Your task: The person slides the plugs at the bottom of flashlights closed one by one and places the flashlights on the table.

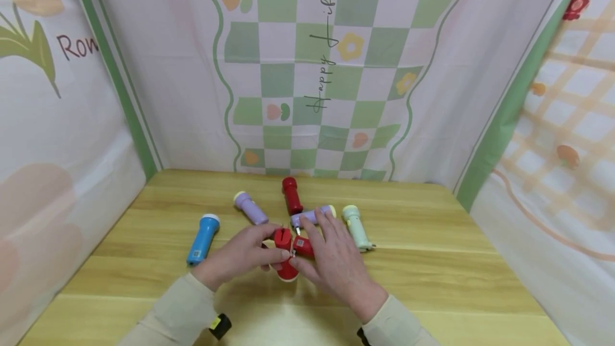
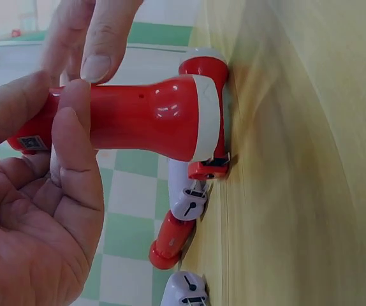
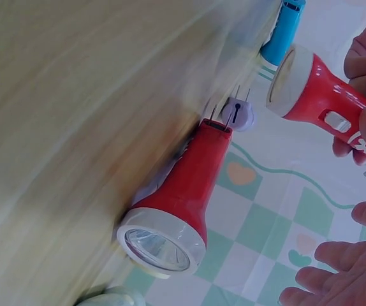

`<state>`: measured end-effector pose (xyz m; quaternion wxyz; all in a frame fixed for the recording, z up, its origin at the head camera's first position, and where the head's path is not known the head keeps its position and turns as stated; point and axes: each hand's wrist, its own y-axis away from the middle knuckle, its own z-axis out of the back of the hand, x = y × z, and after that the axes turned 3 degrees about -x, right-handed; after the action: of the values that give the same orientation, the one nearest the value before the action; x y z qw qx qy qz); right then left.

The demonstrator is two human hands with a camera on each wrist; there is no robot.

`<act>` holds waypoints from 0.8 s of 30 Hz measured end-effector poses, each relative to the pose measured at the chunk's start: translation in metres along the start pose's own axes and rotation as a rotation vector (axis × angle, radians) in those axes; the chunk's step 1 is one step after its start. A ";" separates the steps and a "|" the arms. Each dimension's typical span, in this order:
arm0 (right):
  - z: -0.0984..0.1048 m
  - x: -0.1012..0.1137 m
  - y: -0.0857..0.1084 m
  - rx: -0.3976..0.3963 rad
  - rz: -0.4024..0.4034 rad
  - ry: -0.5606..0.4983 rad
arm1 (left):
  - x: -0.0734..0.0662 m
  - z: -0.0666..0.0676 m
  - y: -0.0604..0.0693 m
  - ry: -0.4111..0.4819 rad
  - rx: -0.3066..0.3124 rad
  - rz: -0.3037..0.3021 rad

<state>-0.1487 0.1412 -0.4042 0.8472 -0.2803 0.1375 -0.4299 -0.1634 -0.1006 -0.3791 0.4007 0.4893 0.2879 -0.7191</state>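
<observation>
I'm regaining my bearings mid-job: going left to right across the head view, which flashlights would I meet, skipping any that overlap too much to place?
Blue flashlight → left purple flashlight → held red flashlight → right purple flashlight → mint-green flashlight.

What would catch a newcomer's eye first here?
Probably the bright red flashlight held in the left hand, above the middle of the wooden table. Next, the blue flashlight lying on the left and the pale green one on the right. Behind them hangs a green-and-white checked cloth reading "Happy Life".
</observation>
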 end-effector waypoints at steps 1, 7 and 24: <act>0.000 0.000 0.000 -0.001 0.001 0.001 | 0.000 0.000 0.000 0.009 0.004 0.002; -0.001 0.000 0.000 -0.016 0.005 -0.007 | 0.002 -0.001 0.000 0.046 0.023 0.008; -0.002 0.000 0.002 -0.030 -0.015 -0.020 | 0.008 -0.008 -0.002 0.146 0.028 0.007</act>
<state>-0.1478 0.1414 -0.4072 0.8410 -0.2983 0.1335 -0.4312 -0.1628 -0.0960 -0.3891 0.3742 0.5471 0.3047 -0.6840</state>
